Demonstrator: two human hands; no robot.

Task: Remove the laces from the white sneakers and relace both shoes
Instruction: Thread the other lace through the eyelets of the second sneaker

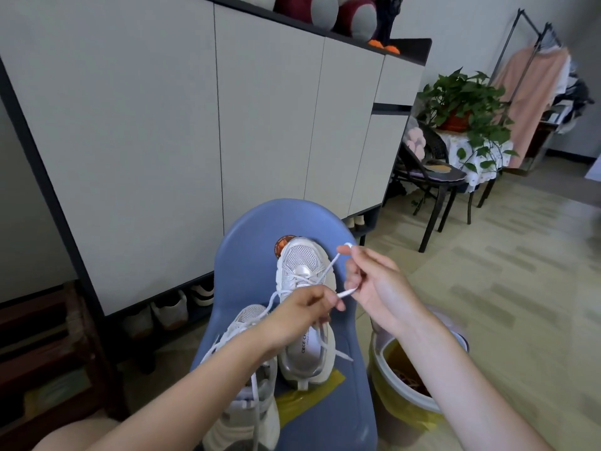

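two white sneakers (302, 307) sit on a blue chair (247, 255), the upper one mid-seat. the left hand (302, 312) pinches one lace (328, 266) end, and the right hand (374, 281) pinches the other. best to keep both ends taut and even, then feed each tip through its eyelet.

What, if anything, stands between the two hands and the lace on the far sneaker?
Nothing visible: the left hand and right hand each already pinch the white lace above the far sneaker on the blue chair.
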